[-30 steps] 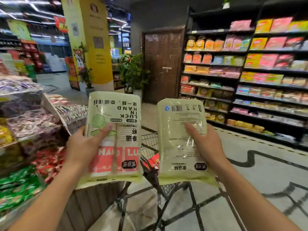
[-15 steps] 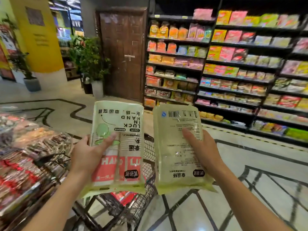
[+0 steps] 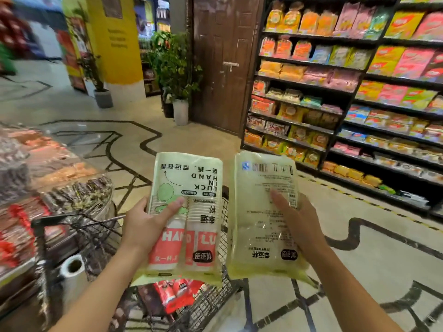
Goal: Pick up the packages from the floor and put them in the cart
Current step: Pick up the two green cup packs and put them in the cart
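While held above one cart (image 3: 100, 238), two packages (image 3: 185, 216), one per hand (image 3: 141, 226).

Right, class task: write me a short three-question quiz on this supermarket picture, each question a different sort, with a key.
1. True or false: each hand holds one pale green package.
2. Which package shows a barcode? A the left hand's, B the right hand's.
3. Fill in: below the packages stands a wire ____.

Key:
1. True: the left hand grips the printed package, the right hand the barcode package.
2. B.
3. Cart, with red packets inside.
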Available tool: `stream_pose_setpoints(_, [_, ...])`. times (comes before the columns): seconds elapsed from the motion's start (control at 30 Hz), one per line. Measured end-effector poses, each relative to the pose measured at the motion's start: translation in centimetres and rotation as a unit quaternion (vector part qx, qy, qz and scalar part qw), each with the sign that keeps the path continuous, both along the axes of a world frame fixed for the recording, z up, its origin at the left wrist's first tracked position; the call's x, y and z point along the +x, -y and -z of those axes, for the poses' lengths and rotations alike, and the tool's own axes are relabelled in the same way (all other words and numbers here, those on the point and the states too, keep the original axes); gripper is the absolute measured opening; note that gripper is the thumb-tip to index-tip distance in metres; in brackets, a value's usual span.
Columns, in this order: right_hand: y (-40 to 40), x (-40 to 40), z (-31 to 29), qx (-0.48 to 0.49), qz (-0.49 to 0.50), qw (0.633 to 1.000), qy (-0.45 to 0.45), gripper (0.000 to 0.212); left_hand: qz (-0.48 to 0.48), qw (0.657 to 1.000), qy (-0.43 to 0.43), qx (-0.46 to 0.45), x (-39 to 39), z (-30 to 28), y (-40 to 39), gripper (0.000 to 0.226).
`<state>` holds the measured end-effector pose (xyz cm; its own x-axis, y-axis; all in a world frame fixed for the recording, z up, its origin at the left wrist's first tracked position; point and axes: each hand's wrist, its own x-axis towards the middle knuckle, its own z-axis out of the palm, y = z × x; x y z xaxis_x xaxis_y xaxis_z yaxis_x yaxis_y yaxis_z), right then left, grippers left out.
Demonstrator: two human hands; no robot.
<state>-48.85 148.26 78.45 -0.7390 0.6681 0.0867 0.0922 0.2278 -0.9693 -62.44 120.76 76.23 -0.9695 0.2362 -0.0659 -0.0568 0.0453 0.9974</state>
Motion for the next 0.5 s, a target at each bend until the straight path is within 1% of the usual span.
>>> stream_pose_setpoints(0.07, [-2.6,-2.6,0.8,0.008,-0.039,0.999,0.005,0.036,-0.027,0.999,0.014,-0.012,-0.7,0.6,-2.0,0.101])
stream_pose_setpoints(0.1, [-3.6,-3.9,1.3,0.009,-0.059,0.998,0.011,0.041,-0.041,0.999,0.012,-0.023,-0.9,0.8,-3.0,0.098])
stream_pose_setpoints(0.17, [-5.6,-6.7,2.5,0.004,-0.094,0.995,0.029,0.055,-0.068,0.997,0.005,-0.044,-1.3,1.1,-4.6,0.085])
stream_pose_setpoints(0.23, [-7.4,-9.6,3.9,-0.007,-0.128,0.991,0.041,0.06,-0.098,0.994,0.011,-0.044,-2.0,2.1,-5.7,0.071])
stream_pose_setpoints(0.27, [-8.2,-10.9,4.9,-0.013,-0.139,0.989,0.052,0.062,-0.109,0.993,0.023,-0.046,-2.3,2.9,-6.1,0.071])
stream_pose_setpoints(0.3, [-8.7,-12.1,5.8,-0.016,-0.149,0.987,0.065,0.065,-0.12,0.991,0.04,-0.047,-2.8,4.1,-6.3,0.08])
stream_pose_setpoints(0.37, [-9.1,-14.2,7.8,-0.019,-0.175,0.981,0.081,0.063,-0.149,0.985,0.072,-0.049,-3.6,6.4,-6.4,0.107])
stream_pose_setpoints(0.4, [-9.2,-15.3,9.0,-0.018,-0.185,0.979,0.085,0.061,-0.161,0.982,0.088,-0.05,-3.9,7.6,-6.3,0.117])
stream_pose_setpoints(0.43, [-9.1,-16.4,10.0,-0.018,-0.191,0.977,0.095,0.059,-0.172,0.979,0.099,-0.052,-4.3,8.9,-6.2,0.119])
stream_pose_setpoints(0.47, [-8.9,-17.4,10.8,-0.013,-0.203,0.973,0.105,0.055,-0.185,0.975,0.108,-0.062,-4.6,10.1,-6.2,0.111])
stream_pose_setpoints(0.5, [-8.6,-18.3,11.7,-0.008,-0.211,0.97,0.116,0.049,-0.196,0.972,0.112,-0.07,-4.9,11.1,-6.2,0.097])
